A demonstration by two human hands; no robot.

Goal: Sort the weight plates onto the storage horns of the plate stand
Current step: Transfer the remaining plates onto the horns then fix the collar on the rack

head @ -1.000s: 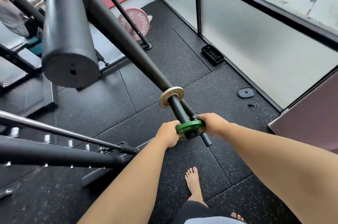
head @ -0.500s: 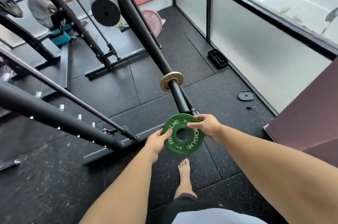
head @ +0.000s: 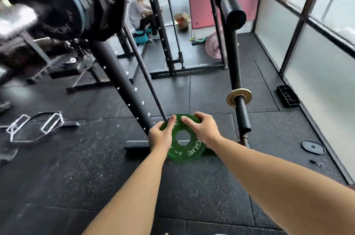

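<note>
A small green weight plate [head: 187, 150] with white lettering is held flat-faced toward me, low in the middle of the view. My left hand [head: 160, 135] grips its left rim and my right hand [head: 204, 129] grips its upper right rim. To the right, a black horn [head: 242, 113] juts toward me from the black upright [head: 231, 58] and carries a small tan plate [head: 231, 98]. Higher on that upright another black horn [head: 231, 5] sticks out. Large black plates [head: 57, 2] hang at the upper left, blurred.
A small black plate [head: 313, 147] and a clip [head: 318, 164] lie on the rubber floor by the right glass wall, near a black tray [head: 288, 96]. A pink plate [head: 213, 45] leans behind the upright. A hex bar [head: 34, 126] lies left. A person [head: 139, 12] sits beyond the rack.
The green plate has come off the lower horn and moved left with both hands on it. My view has swung up and left, showing the rack and the large plates.
</note>
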